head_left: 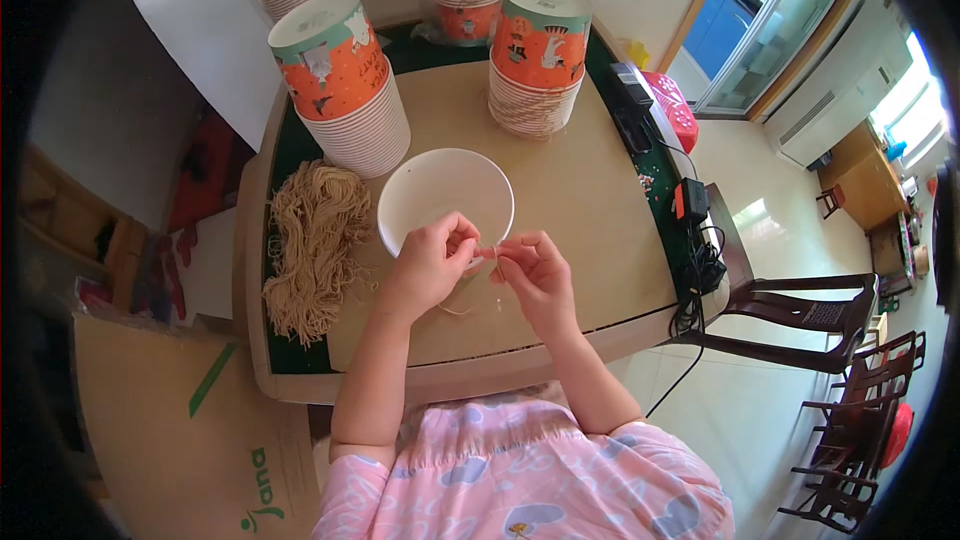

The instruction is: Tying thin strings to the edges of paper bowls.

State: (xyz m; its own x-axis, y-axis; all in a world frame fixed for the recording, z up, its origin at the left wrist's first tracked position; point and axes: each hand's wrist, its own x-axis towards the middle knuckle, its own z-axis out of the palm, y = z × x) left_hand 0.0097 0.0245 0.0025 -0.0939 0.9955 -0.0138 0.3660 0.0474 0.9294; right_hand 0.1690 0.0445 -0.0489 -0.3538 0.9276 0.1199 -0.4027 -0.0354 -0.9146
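Observation:
A white paper bucket (440,185) stands on the table with its open mouth up, and its inside looks bare. At its near rim my left hand (432,262) is closed in a pinch, with thin beige string (456,312) trailing below it. My right hand (540,282), just to the right, also pinches the string between thumb and fingertips. The fingertips of both hands almost meet. They partly hide the rim and whatever knot or hole may be there. Left of the bucket lies a loose bundle of beige strings (315,240).
Stacks of upturned orange-and-green paper buckets stand at the back left (325,65) and back right (540,40), with more stacks behind. Along the table's right edge lie black adapters and cables (692,240). A dark wooden chair (800,315) stands at right, a large cardboard box (180,420) at left.

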